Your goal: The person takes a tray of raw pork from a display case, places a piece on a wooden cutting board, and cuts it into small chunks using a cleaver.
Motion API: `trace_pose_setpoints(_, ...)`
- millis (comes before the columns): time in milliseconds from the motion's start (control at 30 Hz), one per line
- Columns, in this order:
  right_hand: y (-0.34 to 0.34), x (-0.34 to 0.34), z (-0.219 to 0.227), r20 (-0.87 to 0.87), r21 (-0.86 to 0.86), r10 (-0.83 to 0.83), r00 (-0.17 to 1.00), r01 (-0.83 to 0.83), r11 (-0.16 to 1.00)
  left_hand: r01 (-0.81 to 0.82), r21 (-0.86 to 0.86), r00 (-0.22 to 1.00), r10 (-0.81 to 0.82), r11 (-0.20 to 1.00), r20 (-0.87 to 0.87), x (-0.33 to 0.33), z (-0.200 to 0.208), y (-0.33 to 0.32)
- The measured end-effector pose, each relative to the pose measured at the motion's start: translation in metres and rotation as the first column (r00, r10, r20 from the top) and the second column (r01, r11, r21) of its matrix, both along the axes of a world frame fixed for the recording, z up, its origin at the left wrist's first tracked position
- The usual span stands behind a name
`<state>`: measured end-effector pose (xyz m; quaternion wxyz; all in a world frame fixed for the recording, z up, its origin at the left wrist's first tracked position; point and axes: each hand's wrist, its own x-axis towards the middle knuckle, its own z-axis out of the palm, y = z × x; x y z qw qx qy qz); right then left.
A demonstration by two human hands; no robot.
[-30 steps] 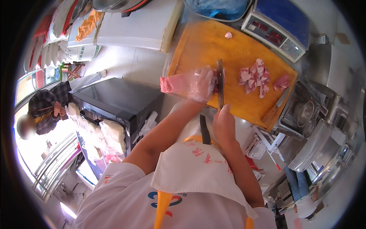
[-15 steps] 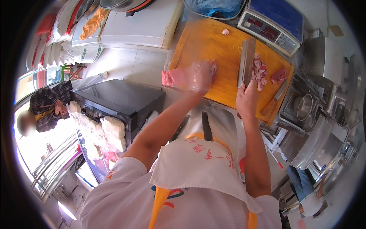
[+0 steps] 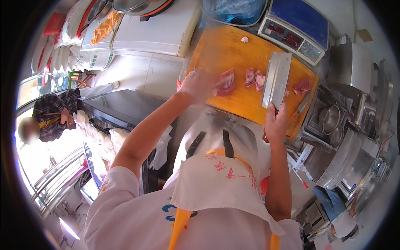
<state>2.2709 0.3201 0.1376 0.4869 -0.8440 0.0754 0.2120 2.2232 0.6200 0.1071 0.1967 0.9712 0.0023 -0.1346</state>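
My left hand (image 3: 196,86), in a clear plastic glove, lies over the left part of a slab of raw meat (image 3: 226,83); its fingers are smeared by motion. The slab's cut end shows to the right of the hand, on the wooden cutting board (image 3: 246,103). My right hand (image 3: 276,123) is closed round the handle of a cleaver (image 3: 276,79), whose broad blade points away from me and shows its flat side. Cut meat strips (image 3: 249,77) lie left of the blade, which covers most of the pile. Another meat piece (image 3: 302,86) lies to the right.
A second knife (image 3: 305,102) lies along the board's right edge. Beyond the board stand a digital scale (image 3: 291,37) and a basin lined with blue plastic (image 3: 235,11). Metal bowls (image 3: 332,119) are at right. A dark cabinet (image 3: 131,108) stands left; a person (image 3: 54,109) is behind it.
My left hand has slid left along the slab, uncovering its cut end. The cleaver has tilted to show more of its flat side, and cut strips now show left of it.
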Motion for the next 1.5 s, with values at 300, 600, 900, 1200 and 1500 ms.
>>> trace_pose_setpoints(300,0.008,-0.029,-0.034,0.079,-0.226,0.353,0.932,-0.328,0.917,0.017,0.005,0.996,-0.016,1.000,-0.091,0.029,-0.011,-0.007)
trace_pose_setpoints(600,-0.013,-0.023,-0.031,0.098,-0.434,0.365,0.926,-0.290,0.853,-0.135,-0.054,0.988,0.130,0.989,-0.084,0.037,-0.025,-0.014)
trace_pose_setpoints(900,0.026,-0.052,-0.016,0.192,-0.332,0.470,0.862,-0.394,0.857,-0.053,-0.152,0.772,0.136,0.987,0.620,0.017,-0.044,-0.051)
trace_pose_setpoints(1200,0.053,-0.044,-0.016,-0.095,-0.392,0.522,0.847,-0.514,0.763,-0.255,-0.113,0.824,0.277,0.960,0.494,0.033,-0.107,-0.067)
trace_pose_setpoints(1500,0.089,-0.008,-0.032,-0.159,-0.380,0.467,0.870,-0.490,0.784,-0.251,-0.159,0.815,0.297,0.955,0.498,0.036,-0.118,-0.073)
